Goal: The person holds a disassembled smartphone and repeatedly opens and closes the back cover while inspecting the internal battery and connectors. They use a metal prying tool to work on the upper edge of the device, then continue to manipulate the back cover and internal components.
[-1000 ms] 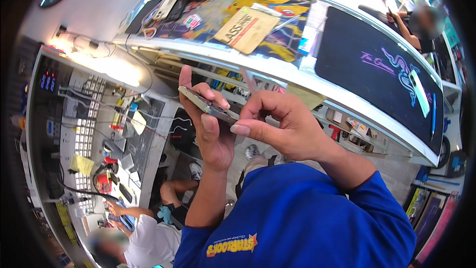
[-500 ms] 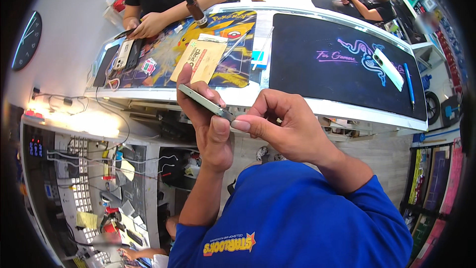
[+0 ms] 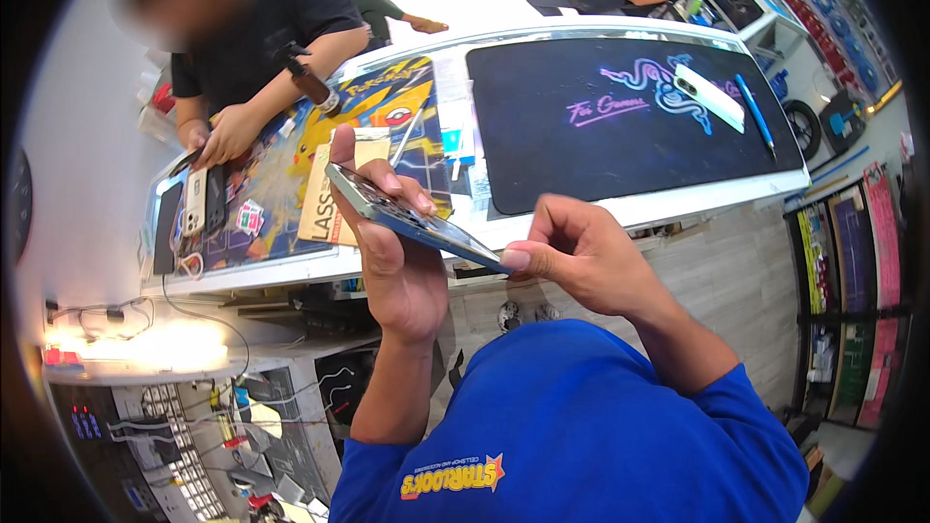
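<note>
A phone (image 3: 426,224) with a pale green end and a blue-looking long side lies tilted in my left hand (image 3: 399,266). The left fingers and thumb wrap round it; its upper face looks dark and glossy. My right hand (image 3: 572,257) pinches thumb against fingers at the phone's lower right end. Whether a thin film or flap is between those fingertips, I cannot make out. Both hands are held up in front of the table's near edge, the left one overlapping a tan envelope (image 3: 325,203) that lies behind it.
Across the white-edged table (image 3: 630,196), a person in black (image 3: 281,15) handles a dark object. A black mat (image 3: 542,160) bears a white phone (image 3: 710,97) and a blue pen (image 3: 755,114). A brown bottle (image 3: 312,87) and several phones stand or lie on the left.
My right hand has shifted right and slightly down. The phone has turned, so its long side shows. The view has swung, and the table's things appear further left.
</note>
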{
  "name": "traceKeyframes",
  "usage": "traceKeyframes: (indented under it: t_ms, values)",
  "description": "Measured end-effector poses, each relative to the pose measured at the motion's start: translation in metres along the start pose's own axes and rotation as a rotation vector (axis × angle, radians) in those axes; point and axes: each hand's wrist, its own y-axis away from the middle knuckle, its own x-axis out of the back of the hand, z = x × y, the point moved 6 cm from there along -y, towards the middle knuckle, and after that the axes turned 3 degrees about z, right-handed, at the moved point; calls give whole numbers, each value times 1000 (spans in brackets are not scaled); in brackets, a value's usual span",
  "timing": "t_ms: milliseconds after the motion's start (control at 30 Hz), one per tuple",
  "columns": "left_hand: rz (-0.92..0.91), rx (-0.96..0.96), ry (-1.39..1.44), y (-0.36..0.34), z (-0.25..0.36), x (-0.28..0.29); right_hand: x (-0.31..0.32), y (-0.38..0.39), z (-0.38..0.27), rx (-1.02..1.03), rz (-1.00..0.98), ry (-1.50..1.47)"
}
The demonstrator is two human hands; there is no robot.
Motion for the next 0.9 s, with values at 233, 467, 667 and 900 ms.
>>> traceKeyframes:
  t_ms: [233,467,667,900]
  values:
    - [-52,88,108,-8,-44,-27,22,-14,-15,285,81,239]
    - [-164,222,452,-21,-97,-77,73,-11,-30,435,37,227]
    - [-144,292,830,-39,-144,-149,156,-6,-8,341,-51,47]
    - [-142,315,613,-49,-205,-225,236,-5,7,-141,-310,-412]
